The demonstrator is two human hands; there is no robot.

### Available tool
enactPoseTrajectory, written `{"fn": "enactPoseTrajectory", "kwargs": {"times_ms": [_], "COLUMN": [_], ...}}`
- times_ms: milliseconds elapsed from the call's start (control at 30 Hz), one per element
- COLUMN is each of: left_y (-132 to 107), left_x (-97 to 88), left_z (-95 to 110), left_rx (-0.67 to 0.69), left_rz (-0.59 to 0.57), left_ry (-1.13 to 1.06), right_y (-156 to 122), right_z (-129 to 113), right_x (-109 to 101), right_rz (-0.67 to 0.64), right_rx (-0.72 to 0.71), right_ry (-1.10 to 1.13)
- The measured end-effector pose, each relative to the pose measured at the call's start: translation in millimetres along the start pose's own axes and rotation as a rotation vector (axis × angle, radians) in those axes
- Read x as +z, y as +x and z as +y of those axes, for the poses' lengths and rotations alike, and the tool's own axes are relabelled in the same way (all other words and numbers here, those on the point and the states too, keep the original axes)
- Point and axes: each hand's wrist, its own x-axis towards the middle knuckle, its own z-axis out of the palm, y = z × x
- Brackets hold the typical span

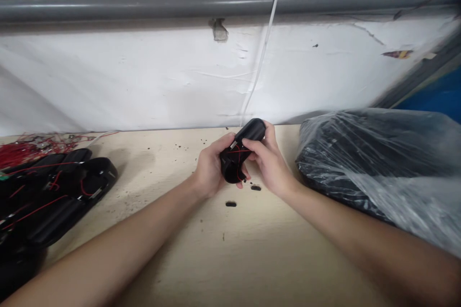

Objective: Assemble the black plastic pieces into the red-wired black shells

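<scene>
Both my hands hold one black plastic housing (252,130) with thin red wires across it, tilted above the middle of the table. My left hand (212,165) grips its left side, the thumb near a small pale part. My right hand (268,158) is closed around the right side, with its thumb on the housing near the red wire. Fingertips show beneath its lower end. Below, two small black oblong pieces or slots (231,204) show on the tabletop; which they are I cannot tell.
Several similar black housings with red wires (72,192) are piled at the left. Behind them lies a tangle of red wires (21,151). A clear plastic bag (374,163) with black things inside stands at the right. A white cable (264,48) hangs down the white back panel (162,72).
</scene>
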Motion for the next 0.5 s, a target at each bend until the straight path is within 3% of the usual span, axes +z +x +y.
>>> {"fn": "enactPoseTrajectory", "kwargs": {"times_ms": [500], "left_y": [-0.5], "left_x": [4.6], "left_z": [2.4], "left_rx": [-0.01], "left_rz": [0.071], "left_ry": [-0.017], "right_y": [3.5], "right_z": [6.6], "right_x": [-4.0], "right_rz": [-0.043], "right_rx": [-0.017], "right_ry": [0.011]}}
